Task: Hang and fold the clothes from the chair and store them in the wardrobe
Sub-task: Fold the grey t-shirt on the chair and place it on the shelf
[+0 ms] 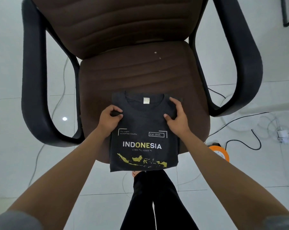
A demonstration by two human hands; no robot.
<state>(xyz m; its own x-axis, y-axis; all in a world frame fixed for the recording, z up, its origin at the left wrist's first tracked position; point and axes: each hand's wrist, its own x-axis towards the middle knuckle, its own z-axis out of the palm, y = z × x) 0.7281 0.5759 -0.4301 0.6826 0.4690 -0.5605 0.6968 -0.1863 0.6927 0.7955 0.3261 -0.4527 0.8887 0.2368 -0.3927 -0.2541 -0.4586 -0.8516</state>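
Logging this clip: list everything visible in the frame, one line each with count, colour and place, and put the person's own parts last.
T-shirt: one, dark grey with white and yellow INDONESIA print, folded on the seat's front edge.
Office chair: one, brown seat and back, black armrests, centre.
Floor: white tiles, all around.
Cables: several, black and white, on the floor at right and left.
Orange round object: one, on the floor right of the seat, partly hidden.
Legs: black trousers, bottom centre.
Left hand: grips the shirt's left edge.
Right hand: grips the shirt's right edge.
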